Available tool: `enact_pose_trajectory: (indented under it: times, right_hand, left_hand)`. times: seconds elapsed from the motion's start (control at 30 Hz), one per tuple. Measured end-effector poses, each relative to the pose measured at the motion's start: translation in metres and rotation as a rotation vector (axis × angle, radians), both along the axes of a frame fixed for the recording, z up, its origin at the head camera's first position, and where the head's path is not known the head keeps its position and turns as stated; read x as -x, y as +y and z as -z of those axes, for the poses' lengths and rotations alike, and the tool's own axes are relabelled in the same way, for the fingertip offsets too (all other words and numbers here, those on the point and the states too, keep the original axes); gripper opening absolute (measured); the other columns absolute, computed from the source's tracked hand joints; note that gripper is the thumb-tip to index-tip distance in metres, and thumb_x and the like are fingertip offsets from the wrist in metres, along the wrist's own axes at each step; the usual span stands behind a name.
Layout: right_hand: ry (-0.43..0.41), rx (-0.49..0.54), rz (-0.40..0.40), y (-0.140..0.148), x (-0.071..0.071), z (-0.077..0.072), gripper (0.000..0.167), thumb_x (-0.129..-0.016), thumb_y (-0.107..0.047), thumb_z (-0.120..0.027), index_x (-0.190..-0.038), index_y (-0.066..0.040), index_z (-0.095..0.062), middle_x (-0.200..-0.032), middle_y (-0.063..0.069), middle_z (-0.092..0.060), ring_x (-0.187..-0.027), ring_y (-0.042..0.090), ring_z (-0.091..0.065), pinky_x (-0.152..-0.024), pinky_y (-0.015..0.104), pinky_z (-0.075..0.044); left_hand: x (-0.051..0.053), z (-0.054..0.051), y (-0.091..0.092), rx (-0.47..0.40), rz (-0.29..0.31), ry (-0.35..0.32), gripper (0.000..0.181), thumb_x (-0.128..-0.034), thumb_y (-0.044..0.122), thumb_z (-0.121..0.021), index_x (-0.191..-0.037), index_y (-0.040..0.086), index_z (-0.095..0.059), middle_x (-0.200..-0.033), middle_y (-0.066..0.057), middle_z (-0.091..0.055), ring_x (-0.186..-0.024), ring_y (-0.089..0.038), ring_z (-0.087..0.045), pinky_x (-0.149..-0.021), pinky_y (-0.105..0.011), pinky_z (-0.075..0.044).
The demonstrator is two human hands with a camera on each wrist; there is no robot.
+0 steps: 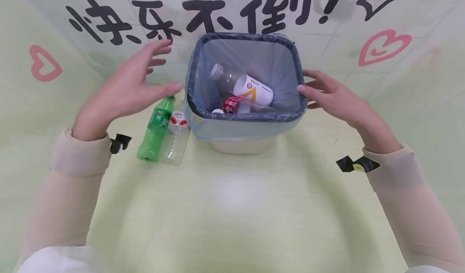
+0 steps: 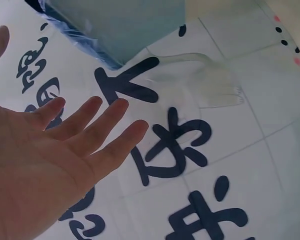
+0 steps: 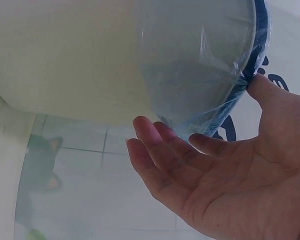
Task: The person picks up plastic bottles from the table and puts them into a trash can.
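A bin lined with a translucent blue bag (image 1: 203,129) stands in the middle of the head view, dark around its rim (image 1: 250,117). Inside lie a clear bottle (image 1: 226,79) with a whitish cap, a white cup (image 1: 256,90) with an orange mark, and a red-labelled bottle (image 1: 230,104). My right hand (image 1: 336,100) is at the right rim; its thumb touches the bagged edge and the fingers spread loosely beside the outer wall. Left of the bin, my left hand (image 1: 125,85) holds nothing, its fingers apart and extended.
On the surface left of the bin, below my left hand, a green bottle (image 1: 155,129) and a clear bottle (image 1: 176,141) lie side by side. Behind the bin rises a pale backdrop (image 1: 341,59) with black characters and pink hearts.
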State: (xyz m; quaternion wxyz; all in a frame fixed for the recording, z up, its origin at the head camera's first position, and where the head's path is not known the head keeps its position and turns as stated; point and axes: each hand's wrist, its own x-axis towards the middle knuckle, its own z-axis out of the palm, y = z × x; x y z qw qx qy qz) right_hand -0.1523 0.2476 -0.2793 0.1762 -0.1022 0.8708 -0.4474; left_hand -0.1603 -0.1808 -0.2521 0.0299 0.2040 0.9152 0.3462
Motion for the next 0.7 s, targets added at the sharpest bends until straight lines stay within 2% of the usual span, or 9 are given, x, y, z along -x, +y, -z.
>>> enact_pose_trajectory:
  times: [0.07,0.23,0.5,0.7]
  right_hand:
    - [-0.001,0.0,-0.002,0.0,0.0,0.0,0.067,-0.102,-0.039,-0.053,-0.158,-0.016,-0.023,-0.142,0.017,-0.05,-0.117,0.022,-0.058,-0.098,0.037,-0.05]
    - [-0.001,0.011,-0.005,0.001,0.0,0.001,0.066,-0.103,-0.038,-0.053,-0.158,-0.016,-0.024,-0.142,0.017,-0.051,-0.115,0.019,-0.058,-0.098,0.036,-0.05]
    - [0.002,0.029,0.0,0.002,0.001,0.005,0.064,-0.103,-0.038,-0.053,-0.157,-0.016,-0.026,-0.141,0.017,-0.052,-0.113,0.015,-0.059,-0.098,0.037,-0.05]
    - [0.007,0.034,-0.001,0.002,0.002,0.008,0.064,-0.103,-0.037,-0.053,-0.157,-0.016,-0.026,-0.14,0.017,-0.052,-0.113,0.015,-0.059,-0.097,0.035,-0.051]
  left_hand:
    - [0.0,0.005,-0.006,-0.017,-0.018,-0.024,0.09,-0.0903,0.037,-0.074,-0.159,0.028,-0.017,-0.162,0.0,-0.026,-0.143,-0.033,-0.034,-0.114,-0.059,-0.027]
    - [-0.003,0.015,-0.02,-0.028,-0.053,-0.034,0.089,-0.091,0.035,-0.073,-0.16,0.027,-0.016,-0.162,-0.002,-0.026,-0.144,-0.033,-0.033,-0.115,-0.057,-0.026]
    - [-0.004,0.029,-0.037,-0.01,-0.11,-0.056,0.09,-0.0919,0.036,-0.072,-0.16,0.027,-0.014,-0.163,-0.002,-0.023,-0.143,-0.037,-0.034,-0.112,-0.06,-0.028]
    - [-0.003,0.038,-0.043,-0.022,-0.121,-0.046,0.09,-0.0916,0.035,-0.072,-0.16,0.027,-0.014,-0.162,-0.004,-0.025,-0.14,-0.039,-0.037,-0.108,-0.063,-0.032]
